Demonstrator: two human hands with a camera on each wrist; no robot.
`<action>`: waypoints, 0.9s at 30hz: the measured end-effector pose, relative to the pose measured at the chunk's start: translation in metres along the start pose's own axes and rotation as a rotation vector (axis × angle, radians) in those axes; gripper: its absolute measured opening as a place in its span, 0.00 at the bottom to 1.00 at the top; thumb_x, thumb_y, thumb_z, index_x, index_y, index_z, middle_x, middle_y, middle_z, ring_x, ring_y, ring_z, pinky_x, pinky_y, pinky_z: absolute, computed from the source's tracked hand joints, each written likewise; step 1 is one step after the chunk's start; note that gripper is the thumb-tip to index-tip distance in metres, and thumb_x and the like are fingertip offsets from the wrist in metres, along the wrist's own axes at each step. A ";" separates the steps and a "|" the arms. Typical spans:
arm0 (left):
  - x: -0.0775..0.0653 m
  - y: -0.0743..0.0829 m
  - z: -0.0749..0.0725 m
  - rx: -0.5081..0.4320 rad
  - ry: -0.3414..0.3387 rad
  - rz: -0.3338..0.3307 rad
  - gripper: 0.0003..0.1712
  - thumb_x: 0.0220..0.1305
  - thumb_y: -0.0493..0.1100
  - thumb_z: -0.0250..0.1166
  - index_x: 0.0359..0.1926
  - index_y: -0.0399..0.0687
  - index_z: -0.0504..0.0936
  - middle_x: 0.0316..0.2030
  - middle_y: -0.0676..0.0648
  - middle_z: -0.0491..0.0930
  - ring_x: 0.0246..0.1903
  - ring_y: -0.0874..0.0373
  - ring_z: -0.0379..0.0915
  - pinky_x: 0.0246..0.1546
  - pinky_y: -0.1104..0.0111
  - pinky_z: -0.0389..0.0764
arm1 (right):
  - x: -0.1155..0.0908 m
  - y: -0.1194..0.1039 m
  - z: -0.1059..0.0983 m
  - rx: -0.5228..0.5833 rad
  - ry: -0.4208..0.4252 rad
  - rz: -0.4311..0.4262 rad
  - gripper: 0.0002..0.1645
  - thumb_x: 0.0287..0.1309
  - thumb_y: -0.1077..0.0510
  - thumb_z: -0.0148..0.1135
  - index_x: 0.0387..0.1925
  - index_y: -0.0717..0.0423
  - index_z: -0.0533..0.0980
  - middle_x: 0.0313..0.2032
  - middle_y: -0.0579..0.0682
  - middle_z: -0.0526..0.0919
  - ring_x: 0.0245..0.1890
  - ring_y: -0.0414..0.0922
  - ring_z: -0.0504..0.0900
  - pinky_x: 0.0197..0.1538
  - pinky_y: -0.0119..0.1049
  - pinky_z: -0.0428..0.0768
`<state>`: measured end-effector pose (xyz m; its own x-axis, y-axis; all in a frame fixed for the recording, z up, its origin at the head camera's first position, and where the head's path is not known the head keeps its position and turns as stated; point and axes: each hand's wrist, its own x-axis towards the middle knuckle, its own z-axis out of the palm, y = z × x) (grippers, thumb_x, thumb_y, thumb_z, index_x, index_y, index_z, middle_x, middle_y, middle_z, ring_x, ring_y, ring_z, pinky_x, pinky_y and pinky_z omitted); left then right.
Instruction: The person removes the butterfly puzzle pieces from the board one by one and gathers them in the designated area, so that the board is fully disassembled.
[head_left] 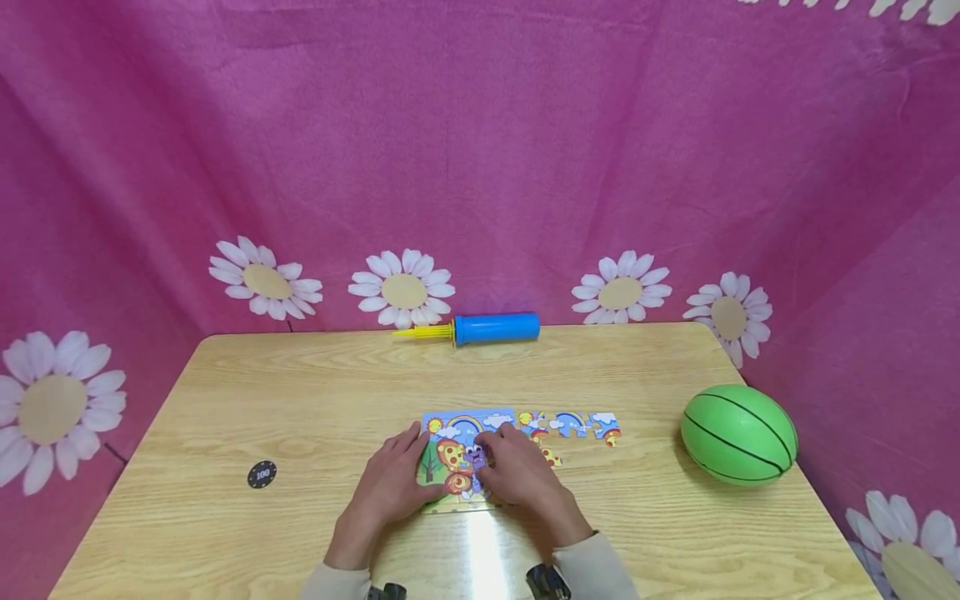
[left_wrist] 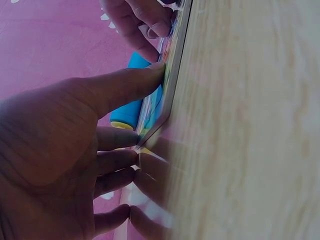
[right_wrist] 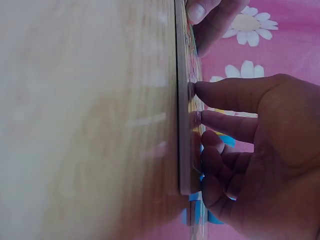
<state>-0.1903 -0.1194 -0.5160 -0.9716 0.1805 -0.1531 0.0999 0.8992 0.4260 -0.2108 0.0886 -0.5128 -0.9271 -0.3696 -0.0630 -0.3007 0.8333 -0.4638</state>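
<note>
Touching the puzzle board point(head_left: 453, 455) on the counter point(head_left: 330, 383), the right hand point(head_left: 519, 467) had thumb and forefinger apart; the left hand point(head_left: 393, 479), fingers extended, met the board's left side. Loose pieces point(head_left: 570, 426) lay right of the board, a black chip point(head_left: 262, 474) reading "100" left.

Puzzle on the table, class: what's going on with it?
A person is handling the puzzle. The left hand lies along its left edge, while the right hand touches it near the middle, hiding part of it; whether it pinches anything is unclear. Loose pieces lie on the table just to the puzzle's right.
</note>
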 end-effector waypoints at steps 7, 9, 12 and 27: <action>0.000 0.000 -0.001 -0.014 -0.014 -0.009 0.52 0.50 0.65 0.71 0.70 0.45 0.64 0.73 0.41 0.58 0.71 0.42 0.55 0.69 0.47 0.61 | 0.006 -0.004 -0.001 0.009 0.005 0.026 0.19 0.49 0.59 0.66 0.47 0.53 0.78 0.31 0.45 0.71 0.32 0.42 0.68 0.34 0.34 0.68; 0.000 0.001 -0.001 -0.016 -0.019 -0.012 0.52 0.50 0.65 0.71 0.71 0.45 0.64 0.73 0.41 0.57 0.71 0.42 0.55 0.69 0.47 0.61 | 0.007 -0.005 -0.002 0.008 -0.003 0.035 0.19 0.48 0.60 0.66 0.45 0.54 0.78 0.31 0.46 0.72 0.32 0.42 0.69 0.34 0.35 0.69; 0.000 0.001 -0.002 -0.016 -0.027 -0.014 0.52 0.50 0.65 0.71 0.71 0.45 0.64 0.74 0.41 0.57 0.71 0.42 0.54 0.69 0.47 0.61 | 0.009 -0.007 -0.004 0.014 -0.024 0.055 0.18 0.47 0.62 0.66 0.44 0.55 0.78 0.31 0.47 0.74 0.32 0.44 0.71 0.36 0.38 0.71; 0.000 0.001 -0.002 -0.020 -0.021 -0.012 0.52 0.50 0.64 0.71 0.70 0.44 0.64 0.73 0.41 0.57 0.71 0.42 0.55 0.69 0.47 0.61 | 0.009 -0.007 -0.001 0.026 -0.006 0.066 0.20 0.47 0.62 0.67 0.44 0.52 0.74 0.31 0.46 0.70 0.31 0.43 0.68 0.35 0.37 0.68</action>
<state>-0.1906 -0.1194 -0.5137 -0.9679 0.1783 -0.1774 0.0836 0.8933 0.4417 -0.2173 0.0800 -0.5092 -0.9434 -0.3165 -0.0992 -0.2330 0.8452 -0.4809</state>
